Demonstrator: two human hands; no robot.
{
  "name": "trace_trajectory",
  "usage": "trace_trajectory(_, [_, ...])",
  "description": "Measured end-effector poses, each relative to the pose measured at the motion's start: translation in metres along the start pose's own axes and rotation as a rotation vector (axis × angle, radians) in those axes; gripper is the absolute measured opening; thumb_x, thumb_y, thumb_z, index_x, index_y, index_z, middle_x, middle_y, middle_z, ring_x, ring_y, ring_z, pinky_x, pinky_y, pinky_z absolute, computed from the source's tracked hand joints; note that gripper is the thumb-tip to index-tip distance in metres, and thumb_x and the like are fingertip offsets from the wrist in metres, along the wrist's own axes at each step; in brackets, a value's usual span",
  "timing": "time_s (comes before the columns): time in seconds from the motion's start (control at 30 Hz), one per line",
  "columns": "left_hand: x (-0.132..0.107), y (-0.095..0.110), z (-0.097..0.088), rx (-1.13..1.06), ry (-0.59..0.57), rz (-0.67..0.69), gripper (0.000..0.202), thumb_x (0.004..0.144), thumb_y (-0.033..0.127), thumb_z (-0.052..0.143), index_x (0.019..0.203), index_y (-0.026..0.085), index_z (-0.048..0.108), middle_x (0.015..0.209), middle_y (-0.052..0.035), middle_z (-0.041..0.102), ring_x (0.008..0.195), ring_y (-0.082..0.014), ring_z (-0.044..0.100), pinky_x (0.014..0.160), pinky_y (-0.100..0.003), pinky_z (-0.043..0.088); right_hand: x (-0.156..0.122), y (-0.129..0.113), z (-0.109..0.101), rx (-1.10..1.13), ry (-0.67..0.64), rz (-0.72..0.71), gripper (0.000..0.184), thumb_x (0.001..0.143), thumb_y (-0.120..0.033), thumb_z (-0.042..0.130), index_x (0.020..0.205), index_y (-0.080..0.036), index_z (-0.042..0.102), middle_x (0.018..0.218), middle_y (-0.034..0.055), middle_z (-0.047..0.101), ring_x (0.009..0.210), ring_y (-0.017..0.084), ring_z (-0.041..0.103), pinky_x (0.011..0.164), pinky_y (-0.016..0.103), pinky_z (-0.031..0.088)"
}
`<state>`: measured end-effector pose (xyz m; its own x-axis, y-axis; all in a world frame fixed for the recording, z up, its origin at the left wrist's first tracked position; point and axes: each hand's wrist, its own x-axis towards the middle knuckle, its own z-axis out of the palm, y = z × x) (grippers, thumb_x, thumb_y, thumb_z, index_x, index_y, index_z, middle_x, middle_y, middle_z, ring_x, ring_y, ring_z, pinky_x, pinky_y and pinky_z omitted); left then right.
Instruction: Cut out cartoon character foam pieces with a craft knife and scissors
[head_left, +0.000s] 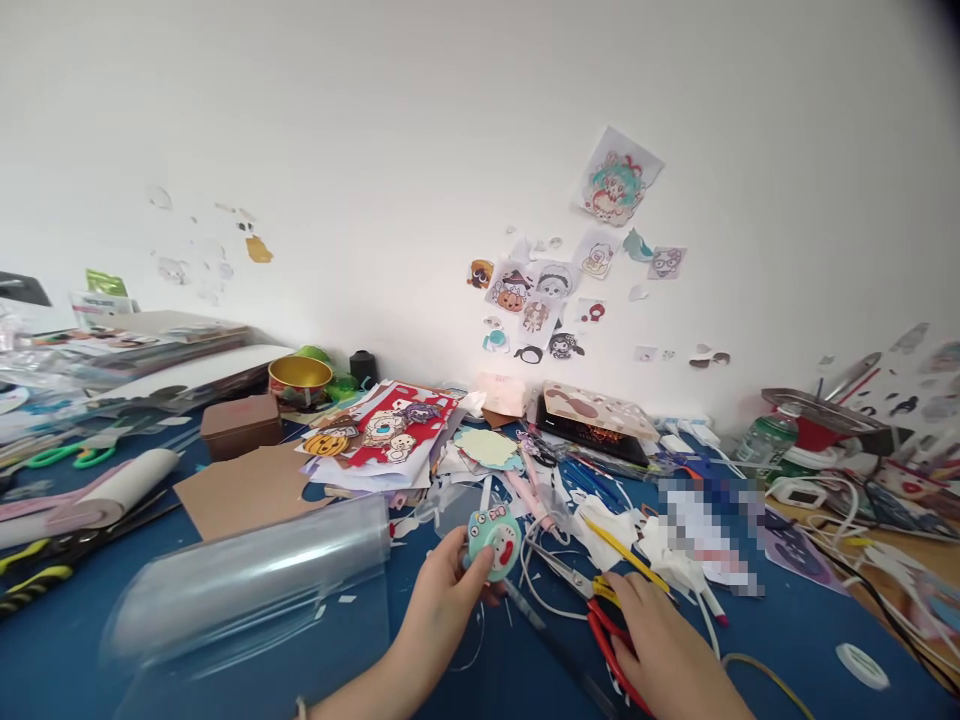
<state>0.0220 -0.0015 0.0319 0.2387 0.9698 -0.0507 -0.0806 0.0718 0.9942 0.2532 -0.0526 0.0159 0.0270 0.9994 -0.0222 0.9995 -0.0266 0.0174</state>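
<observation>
My left hand (448,585) pinches a round teal cartoon piece (496,548) with a bow and a red shape on its face, thumb across its front. To its right, my right hand (654,628) is closed around the handles of red-and-yellow pliers (577,583), whose grey tapered jaws point up and left towards the teal piece. The jaws do not touch it. My right fingertips are partly hidden. A yellow pencil (626,553) lies just above my right hand. A dark strip (551,645) runs along the table between my hands.
A clear plastic roll (255,570) lies at left, near brown cardboard (240,490). Printed cutouts (386,430) are piled behind it. White paper scraps (667,550), cables (840,500), a bottle (769,435) and a white tape ring (862,665) are at right. Green-handled scissors (82,450) lie far left.
</observation>
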Motion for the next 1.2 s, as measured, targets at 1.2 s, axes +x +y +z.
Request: trace_trajectory(1.2, [-0.006,0.038,-0.003,-0.243,-0.155,0.053,0.043,0.074,0.059,0.059,0.086,0.018,0.055,0.056,-0.0004,0.061,0.051,-0.0134,0.058,0.047,-0.021,0.043,0.006,-0.016,-0.034,-0.296,0.906,-0.415,0.051,0.09,-0.052,0.034,0.12,-0.014,0.05,0.083,0.0111,0.06,0.074,0.023,0.062,0.055,0.029,0.048])
